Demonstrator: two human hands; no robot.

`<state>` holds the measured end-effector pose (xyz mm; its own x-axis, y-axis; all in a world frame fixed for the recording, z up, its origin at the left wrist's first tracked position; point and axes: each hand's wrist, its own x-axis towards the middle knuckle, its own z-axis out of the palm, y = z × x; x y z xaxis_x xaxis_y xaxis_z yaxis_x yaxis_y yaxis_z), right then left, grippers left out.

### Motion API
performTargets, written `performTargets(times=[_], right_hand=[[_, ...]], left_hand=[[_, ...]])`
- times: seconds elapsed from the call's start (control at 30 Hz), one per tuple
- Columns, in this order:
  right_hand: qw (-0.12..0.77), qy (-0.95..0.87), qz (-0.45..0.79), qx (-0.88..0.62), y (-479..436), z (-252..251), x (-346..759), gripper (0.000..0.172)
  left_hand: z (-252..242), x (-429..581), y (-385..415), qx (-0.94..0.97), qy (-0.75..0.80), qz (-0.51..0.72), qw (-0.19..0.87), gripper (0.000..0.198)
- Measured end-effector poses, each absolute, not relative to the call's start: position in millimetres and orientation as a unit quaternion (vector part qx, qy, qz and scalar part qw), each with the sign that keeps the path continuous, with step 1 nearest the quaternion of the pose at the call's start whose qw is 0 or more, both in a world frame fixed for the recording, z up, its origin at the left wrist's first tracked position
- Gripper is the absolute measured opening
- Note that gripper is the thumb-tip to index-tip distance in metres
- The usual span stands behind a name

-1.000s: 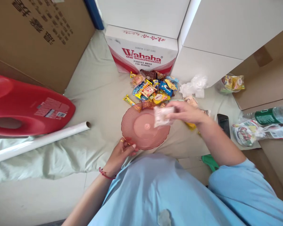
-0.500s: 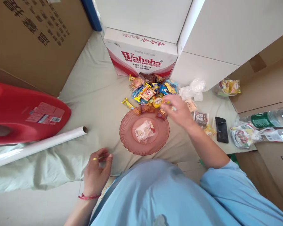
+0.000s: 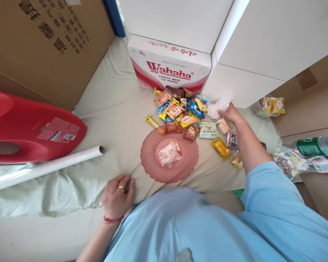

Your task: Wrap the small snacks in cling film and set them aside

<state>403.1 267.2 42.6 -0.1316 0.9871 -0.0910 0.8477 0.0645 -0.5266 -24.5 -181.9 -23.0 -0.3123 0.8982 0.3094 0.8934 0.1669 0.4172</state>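
**A storage corner doubling as living space**

Everything is pointing to a storeroom-like corner of a home rather than a kitchen or shop. A large brown cardboard carton printed with black characters [image 3: 49, 47] is crowding in on the left. A white-and-red carton of Wahaha purified water [image 3: 169, 69] is standing at the back, and plain white rectangular boxes [image 3: 276, 36] are stacking up beside it. A wrinkled pale green cloth sheet [image 3: 112, 105] is covering the low surface, with a big red plastic handled jug [image 3: 30, 127] and a long white paper roll [image 3: 43, 167] lying on it. A loose heap of colourful wrapped snacks [image 3: 177, 105] is sitting just before the water carton.
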Motion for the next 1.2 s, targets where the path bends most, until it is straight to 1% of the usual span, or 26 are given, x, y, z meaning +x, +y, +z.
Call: performTargets(times=[0.07, 0.2, 0.27, 0.37, 0.4, 0.47, 0.53, 0.6, 0.67, 0.8, 0.87, 0.97, 1.0, 1.03, 1.07, 1.13, 1.2], right_hand=[[0.125, -0.729, 0.237, -0.63, 269.8, 40.9, 386.6, 0.079], [0.092, -0.712, 0.233, -0.655, 270.3, 43.4, 371.3, 0.093], [0.105, -0.709, 0.24, -0.655, 265.7, 51.8, 381.2, 0.097], [0.154, -0.684, 0.228, -0.675, 251.1, 71.5, 414.7, 0.1], [0.168, -0.67, 0.216, -0.691, 244.8, 78.1, 427.2, 0.096], [0.164, -0.644, 0.197, -0.721, 231.2, 87.9, 447.5, 0.078], [0.111, -0.634, 0.227, -0.731, 218.0, 90.9, 456.3, 0.056], [0.042, -0.633, 0.288, -0.718, 206.5, 87.4, 452.7, 0.045], [0.007, -0.632, 0.328, -0.702, 197.1, 80.3, 440.7, 0.043], [0.033, -0.646, 0.299, -0.702, 180.2, 69.8, 418.4, 0.046], [0.049, -0.664, 0.248, -0.704, 170.1, 70.8, 416.4, 0.043], [0.081, -0.703, 0.12, -0.697, 153.5, 84.2, 422.2, 0.039], [0.099, -0.711, 0.096, -0.689, 148.0, 92.2, 423.9, 0.04], [0.119, -0.718, 0.097, -0.679, 142.5, 101.9, 424.1, 0.043], [0.139, -0.723, 0.126, -0.665, 136.9, 113.0, 421.9, 0.046], [0.17, -0.739, 0.227, -0.611, 125.6, 136.4, 408.0, 0.049], [0.165, -0.768, 0.333, -0.523, 114.4, 156.0, 380.1, 0.046]], left_hand=[[-23.4, -23.6, -181.3, 0.575, 0.773, 0.268, 0.002, 0.016], [-24.2, -22.9, -179.5, 0.575, 0.773, 0.268, -0.003, 0.015], [-23.5, -22.4, -178.7, 0.575, 0.774, 0.266, -0.004, 0.014], [-22.2, -21.3, -177.9, 0.573, 0.776, 0.265, -0.003, 0.014], [-22.0, -21.0, -177.8, 0.572, 0.776, 0.265, -0.001, 0.014], [-22.1, -20.7, -177.4, 0.573, 0.775, 0.266, 0.0, 0.014], [-22.7, -21.0, -177.1, 0.579, 0.77, 0.269, -0.004, 0.014], [-23.4, -21.6, -176.8, 0.588, 0.763, 0.267, -0.012, 0.014], [-23.9, -22.2, -176.6, 0.598, 0.757, 0.264, -0.017, 0.013], [-25.2, -22.1, -177.6, 0.607, 0.744, 0.278, -0.024, 0.012], [-25.8, -21.0, -178.3, 0.608, 0.74, 0.285, -0.04, 0.013], [-25.5, -18.2, -178.3, 0.608, 0.736, 0.288, -0.078, 0.012], [-24.9, -17.4, -177.9, 0.61, 0.732, 0.289, -0.093, 0.012], [-24.2, -16.7, -177.4, 0.612, 0.728, 0.289, -0.106, 0.011], [-23.3, -16.3, -176.8, 0.615, 0.724, 0.289, -0.116, 0.01], [-21.7, -15.9, -175.9, 0.621, 0.719, 0.285, -0.128, 0.01], [-20.5, -15.9, -175.6, 0.624, 0.717, 0.28, -0.132, 0.009]])
